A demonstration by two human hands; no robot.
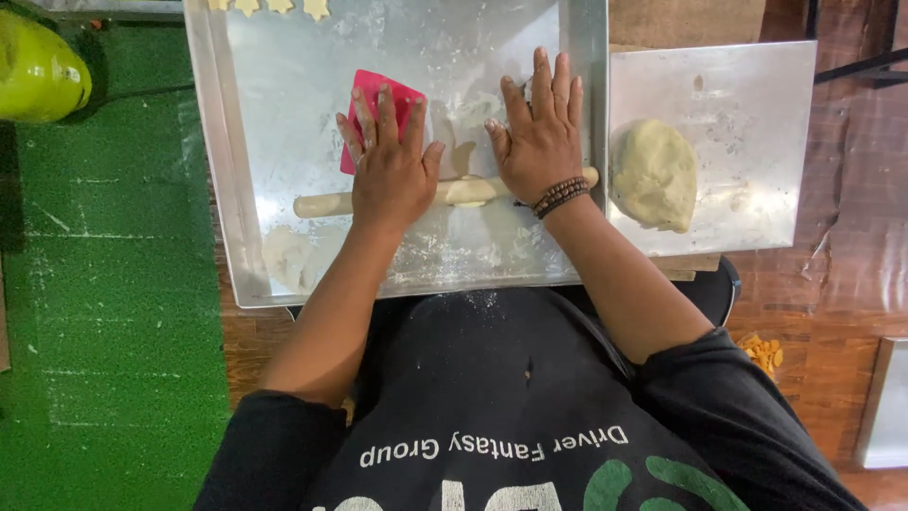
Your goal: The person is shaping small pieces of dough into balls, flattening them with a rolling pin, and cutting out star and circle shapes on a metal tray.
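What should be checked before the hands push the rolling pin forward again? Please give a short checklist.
1. Left hand flat on the rolling pin: ok.
2. Right hand flat on it: ok.
3. Dough piece under the pin, between the hands: ok.
4. Pink scraper out of the path: not ok, it lies partly under the left fingers.
5. Flour on the metal tray: ok.
6. Dough thickness: cannot tell.

Makeshift baking spot, floured metal tray [236,189], rolling pin [322,204], dough lump [653,175], green turf floor [113,312]
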